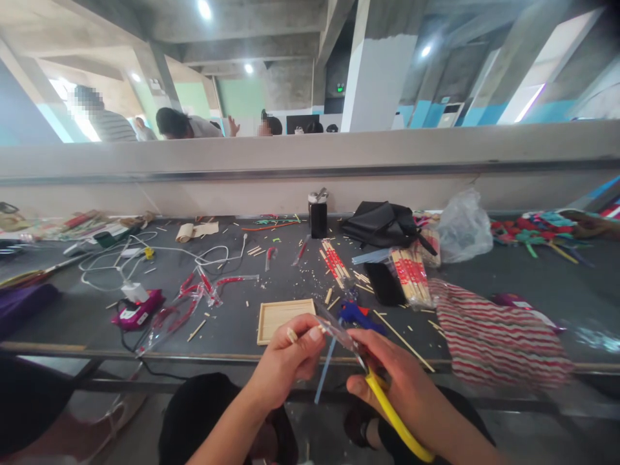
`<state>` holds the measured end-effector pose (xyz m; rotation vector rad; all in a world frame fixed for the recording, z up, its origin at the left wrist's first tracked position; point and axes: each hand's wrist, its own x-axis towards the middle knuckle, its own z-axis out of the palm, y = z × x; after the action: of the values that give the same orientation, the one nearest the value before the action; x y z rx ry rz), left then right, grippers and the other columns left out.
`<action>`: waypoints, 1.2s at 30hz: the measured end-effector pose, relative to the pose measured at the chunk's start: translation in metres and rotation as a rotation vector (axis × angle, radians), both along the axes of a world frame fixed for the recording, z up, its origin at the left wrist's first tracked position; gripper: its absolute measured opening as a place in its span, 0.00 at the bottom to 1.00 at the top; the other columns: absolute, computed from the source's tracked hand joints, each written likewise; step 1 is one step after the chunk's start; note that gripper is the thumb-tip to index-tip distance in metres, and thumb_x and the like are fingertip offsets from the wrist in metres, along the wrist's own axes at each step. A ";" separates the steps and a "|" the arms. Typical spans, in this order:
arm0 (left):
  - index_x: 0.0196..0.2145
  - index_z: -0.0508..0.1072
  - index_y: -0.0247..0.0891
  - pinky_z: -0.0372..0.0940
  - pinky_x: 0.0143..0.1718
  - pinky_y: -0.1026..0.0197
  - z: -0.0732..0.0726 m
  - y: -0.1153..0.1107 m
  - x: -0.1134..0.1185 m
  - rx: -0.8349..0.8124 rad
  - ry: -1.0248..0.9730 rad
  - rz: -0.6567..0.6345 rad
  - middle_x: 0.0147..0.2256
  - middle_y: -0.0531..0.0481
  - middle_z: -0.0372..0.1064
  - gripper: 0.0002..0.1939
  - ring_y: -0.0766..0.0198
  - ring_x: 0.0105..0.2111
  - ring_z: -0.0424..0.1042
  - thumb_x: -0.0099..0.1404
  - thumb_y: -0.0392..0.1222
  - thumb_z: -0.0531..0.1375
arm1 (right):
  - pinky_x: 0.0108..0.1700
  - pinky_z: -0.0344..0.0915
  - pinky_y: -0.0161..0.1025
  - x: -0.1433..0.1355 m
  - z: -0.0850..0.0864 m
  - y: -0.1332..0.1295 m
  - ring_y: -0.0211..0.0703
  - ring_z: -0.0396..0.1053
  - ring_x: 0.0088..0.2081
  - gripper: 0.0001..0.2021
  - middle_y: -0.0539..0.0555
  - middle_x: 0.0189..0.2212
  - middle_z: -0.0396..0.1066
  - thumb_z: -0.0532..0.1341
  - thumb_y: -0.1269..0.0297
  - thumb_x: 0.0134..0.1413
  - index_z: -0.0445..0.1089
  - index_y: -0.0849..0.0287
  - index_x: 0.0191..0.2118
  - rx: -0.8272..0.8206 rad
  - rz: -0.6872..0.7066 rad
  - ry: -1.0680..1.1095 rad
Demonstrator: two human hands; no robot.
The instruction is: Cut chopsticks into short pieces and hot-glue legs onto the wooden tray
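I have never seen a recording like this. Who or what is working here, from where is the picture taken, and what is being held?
There is no machine: these are a person's two bare hands. The single picture comes from a camera worn on that person's head, looking forward and down. The left hand pinches a small pale stick. The right hand holds yellow-handled scissors, with the blades close to the left fingertips. On the dark table lie a shallow wooden tray, a blue tool that looks like a glue gun, packed sticks and a striped cloth.
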<state>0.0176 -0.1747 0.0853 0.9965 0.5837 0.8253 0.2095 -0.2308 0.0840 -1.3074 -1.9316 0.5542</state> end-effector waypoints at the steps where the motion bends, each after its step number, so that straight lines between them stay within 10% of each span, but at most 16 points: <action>1: 0.33 0.69 0.35 0.41 0.17 0.69 0.000 0.000 0.000 -0.001 0.006 -0.004 0.19 0.60 0.48 0.13 0.77 0.16 0.45 0.61 0.49 0.61 | 0.38 0.68 0.37 0.000 0.000 0.000 0.43 0.70 0.36 0.19 0.53 0.39 0.71 0.63 0.64 0.53 0.62 0.51 0.51 0.021 -0.006 -0.016; 36: 0.39 0.74 0.32 0.47 0.19 0.68 0.001 0.004 -0.015 0.363 0.171 -0.096 0.19 0.56 0.55 0.20 0.73 0.18 0.50 0.63 0.54 0.58 | 0.47 0.66 0.48 0.002 0.008 -0.001 0.50 0.63 0.46 0.23 0.58 0.43 0.64 0.53 0.75 0.59 0.55 0.56 0.60 0.121 0.045 -0.304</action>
<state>0.0030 -0.1708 0.0866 1.4271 0.5360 0.7803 0.2113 -0.2319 0.0915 -1.3333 -2.2080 0.2658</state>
